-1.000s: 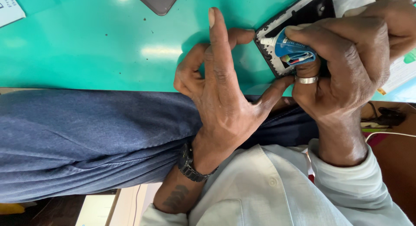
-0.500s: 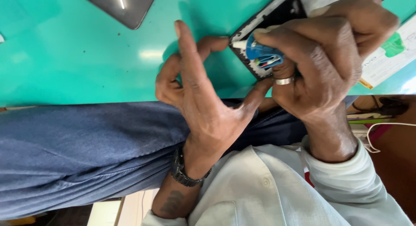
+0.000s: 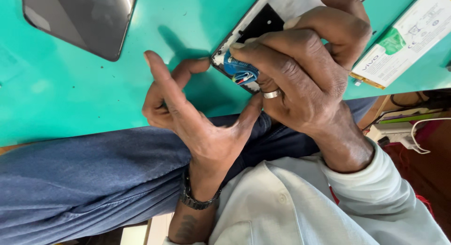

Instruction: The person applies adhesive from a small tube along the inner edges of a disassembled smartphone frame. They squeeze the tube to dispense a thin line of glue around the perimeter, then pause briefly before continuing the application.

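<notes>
An opened phone, with its back off and a black inner frame showing, lies on the green mat. My right hand, a ring on one finger, pinches a small blue part with coloured stripes against the phone's lower corner. My left hand, with a watch on the wrist, grips that same corner between thumb and a bent fingertip. Its index finger sticks up, free. Most of the phone is hidden under my right hand.
A dark phone panel lies at the top left of the mat. A white flat battery with a green label lies at the top right. My leg in blue jeans runs under the table edge. A white power strip with cables sits at the right.
The view has shifted, so the dark panel and the battery show more. Both hands have stayed on the phone's corner, and the right hand keeps the blue part.
</notes>
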The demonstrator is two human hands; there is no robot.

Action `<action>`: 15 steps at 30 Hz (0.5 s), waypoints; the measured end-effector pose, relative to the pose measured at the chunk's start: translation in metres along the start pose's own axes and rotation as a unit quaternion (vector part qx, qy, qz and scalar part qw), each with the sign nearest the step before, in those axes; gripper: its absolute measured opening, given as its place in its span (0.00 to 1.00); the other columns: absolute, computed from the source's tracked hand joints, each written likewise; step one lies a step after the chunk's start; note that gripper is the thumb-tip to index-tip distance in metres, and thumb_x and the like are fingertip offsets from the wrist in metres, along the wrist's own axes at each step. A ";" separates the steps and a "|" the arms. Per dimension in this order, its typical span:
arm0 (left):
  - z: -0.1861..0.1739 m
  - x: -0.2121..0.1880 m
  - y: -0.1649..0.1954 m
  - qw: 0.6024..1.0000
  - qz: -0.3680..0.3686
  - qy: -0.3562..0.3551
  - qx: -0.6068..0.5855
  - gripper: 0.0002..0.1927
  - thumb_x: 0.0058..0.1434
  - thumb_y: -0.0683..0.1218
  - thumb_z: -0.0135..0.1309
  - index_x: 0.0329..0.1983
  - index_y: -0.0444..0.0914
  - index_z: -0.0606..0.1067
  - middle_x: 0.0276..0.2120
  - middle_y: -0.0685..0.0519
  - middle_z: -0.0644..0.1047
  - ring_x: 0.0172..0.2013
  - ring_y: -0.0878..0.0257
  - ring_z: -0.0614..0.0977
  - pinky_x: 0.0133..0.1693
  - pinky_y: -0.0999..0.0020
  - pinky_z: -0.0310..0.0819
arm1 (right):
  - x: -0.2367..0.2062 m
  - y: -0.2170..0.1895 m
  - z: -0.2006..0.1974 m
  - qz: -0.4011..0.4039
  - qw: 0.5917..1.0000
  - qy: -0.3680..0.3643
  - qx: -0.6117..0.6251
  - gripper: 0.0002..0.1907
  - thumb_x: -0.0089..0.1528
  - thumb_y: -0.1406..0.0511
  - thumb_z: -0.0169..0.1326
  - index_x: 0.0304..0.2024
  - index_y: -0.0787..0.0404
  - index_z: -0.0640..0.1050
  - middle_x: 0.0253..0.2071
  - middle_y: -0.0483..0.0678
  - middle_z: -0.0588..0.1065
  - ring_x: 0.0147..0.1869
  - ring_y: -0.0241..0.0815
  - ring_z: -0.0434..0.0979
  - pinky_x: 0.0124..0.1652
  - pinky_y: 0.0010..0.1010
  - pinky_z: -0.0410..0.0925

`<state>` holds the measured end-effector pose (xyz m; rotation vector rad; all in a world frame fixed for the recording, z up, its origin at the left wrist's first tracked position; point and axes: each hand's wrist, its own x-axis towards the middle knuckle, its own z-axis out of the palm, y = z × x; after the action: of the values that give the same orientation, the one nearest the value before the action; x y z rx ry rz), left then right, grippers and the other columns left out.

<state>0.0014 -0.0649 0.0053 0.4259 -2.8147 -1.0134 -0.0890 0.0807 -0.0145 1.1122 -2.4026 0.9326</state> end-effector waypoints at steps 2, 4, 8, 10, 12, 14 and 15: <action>0.000 -0.003 0.002 1.000 -0.008 -0.005 0.001 0.64 0.58 0.63 0.74 0.77 0.32 0.42 0.52 0.56 0.75 0.55 0.62 0.61 0.64 0.61 0.48 | -0.002 0.002 0.003 -0.008 1.000 0.027 0.000 0.21 0.56 0.59 0.66 0.49 0.63 0.86 0.42 0.48 0.76 0.50 0.51 0.64 0.54 0.54 0.62; 0.001 -0.006 0.002 1.000 -0.015 -0.004 -0.002 0.64 0.58 0.64 0.73 0.76 0.32 0.42 0.53 0.54 0.74 0.55 0.62 0.60 0.64 0.61 0.49 | -0.006 0.001 0.004 -0.004 1.000 0.020 -0.005 0.19 0.56 0.60 0.65 0.47 0.62 0.86 0.41 0.47 0.76 0.50 0.50 0.65 0.55 0.54 0.61; 0.005 -0.010 0.000 0.999 -0.006 0.011 0.029 0.65 0.57 0.67 0.71 0.78 0.34 0.42 0.54 0.50 0.70 0.57 0.62 0.61 0.63 0.60 0.50 | -0.014 -0.001 0.004 0.014 1.000 0.024 0.006 0.21 0.57 0.60 0.67 0.50 0.62 0.85 0.43 0.48 0.77 0.51 0.51 0.66 0.57 0.54 0.60; 0.006 -0.012 -0.003 0.999 -0.004 0.007 0.051 0.65 0.58 0.69 0.70 0.77 0.34 0.41 0.56 0.49 0.69 0.59 0.62 0.61 0.63 0.60 0.50 | -0.017 -0.002 0.003 0.006 1.000 0.019 -0.002 0.21 0.56 0.59 0.67 0.49 0.62 0.86 0.41 0.46 0.77 0.51 0.49 0.67 0.58 0.54 0.59; 0.006 -0.014 -0.005 0.998 -0.013 0.000 0.062 0.66 0.57 0.71 0.68 0.77 0.33 0.41 0.57 0.49 0.67 0.60 0.61 0.61 0.65 0.57 0.50 | -0.019 -0.002 0.003 0.008 1.000 0.017 -0.001 0.21 0.56 0.60 0.67 0.50 0.62 0.86 0.41 0.46 0.77 0.51 0.49 0.67 0.59 0.55 0.59; 0.007 -0.017 -0.006 0.997 -0.026 -0.008 0.068 0.67 0.55 0.73 0.67 0.77 0.33 0.41 0.58 0.48 0.66 0.61 0.59 0.60 0.66 0.56 0.50 | -0.021 -0.003 0.004 0.018 1.000 0.019 0.004 0.21 0.57 0.61 0.67 0.51 0.62 0.86 0.41 0.46 0.77 0.52 0.49 0.67 0.60 0.55 0.59; 0.007 -0.019 -0.006 0.997 -0.032 -0.009 0.072 0.67 0.55 0.73 0.66 0.78 0.34 0.41 0.59 0.48 0.65 0.61 0.59 0.60 0.65 0.56 0.51 | -0.022 -0.003 0.004 0.022 1.000 0.021 0.004 0.21 0.57 0.61 0.67 0.51 0.62 0.86 0.42 0.46 0.77 0.52 0.50 0.67 0.60 0.55 0.59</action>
<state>0.0196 -0.0589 -0.0046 0.5280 -2.9195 -0.8321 -0.0726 0.0892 -0.0279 1.0367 -2.4004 0.9714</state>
